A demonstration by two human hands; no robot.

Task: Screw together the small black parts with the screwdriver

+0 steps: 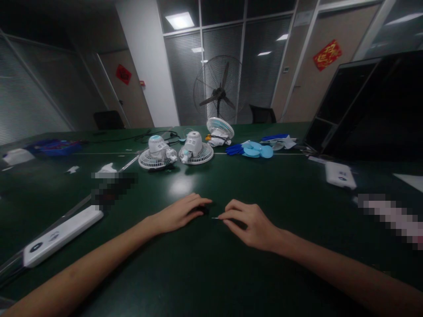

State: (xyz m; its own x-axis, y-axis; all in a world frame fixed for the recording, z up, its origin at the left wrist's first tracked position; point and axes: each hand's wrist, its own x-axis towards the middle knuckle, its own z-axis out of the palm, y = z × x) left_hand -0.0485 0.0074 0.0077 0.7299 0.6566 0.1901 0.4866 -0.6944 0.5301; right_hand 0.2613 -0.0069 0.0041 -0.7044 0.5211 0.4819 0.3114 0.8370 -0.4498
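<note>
My left hand (183,213) is low over the dark green table, fingers stretched out to the right and apart, with nothing visible in them. A dark patch under its fingertips could be shadow; I cannot tell. Across a small gap, my right hand (249,222) pinches a small, thin, light piece (214,218) between thumb and fingers. Its tip points left towards my left hand, and its exact kind is too small to make out. Beyond both hands, two white fan heads (157,152) (196,149) lie face down, and a third fan head (220,131) leans behind them.
Light-blue fan blades (257,149) lie by dark-blue gloves (234,149). A long white box-like device (64,235) is at left, a smaller white one (340,175) at right. A black monitor-like panel (373,110) stands far right. A blue tray (61,148) sits far left. Pixelated patches hide two spots.
</note>
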